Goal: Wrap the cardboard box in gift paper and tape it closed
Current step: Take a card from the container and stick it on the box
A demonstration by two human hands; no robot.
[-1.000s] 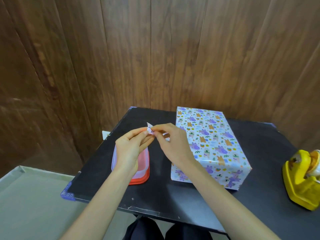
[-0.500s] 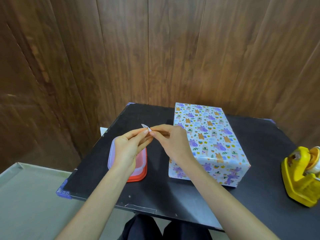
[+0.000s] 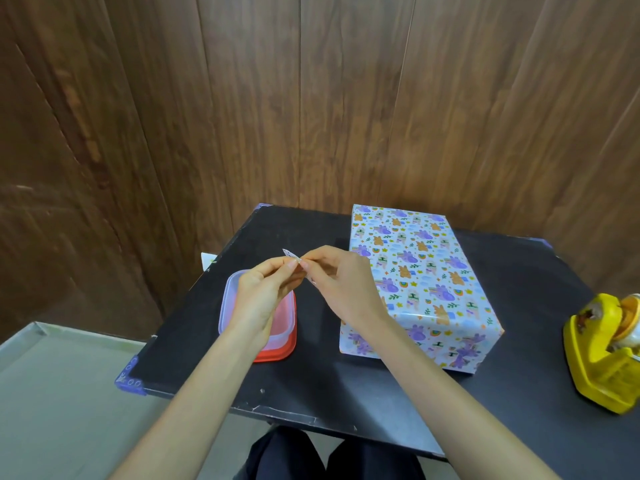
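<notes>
White scrap [image 3: 288, 253] pinched by left hand [image 3: 262, 296], right hand [image 3: 343, 287] — wrapped box [image 3: 417, 271] beside

A black worktop [image 3: 346, 386] stands against a wall of dark wood panelling [image 3: 311, 116]. Purple tape [image 3: 130, 381] wraps its near left corner. On its left part sits a stack of shallow plastic containers [image 3: 282, 336], translucent on top with a red one underneath. A bit of white paper [image 3: 207, 259] shows just past the far left edge. Lower down on the left lies a grey surface with a raised rim [image 3: 62, 393]. Dark trousers [image 3: 329, 455] show under the near edge.
</notes>
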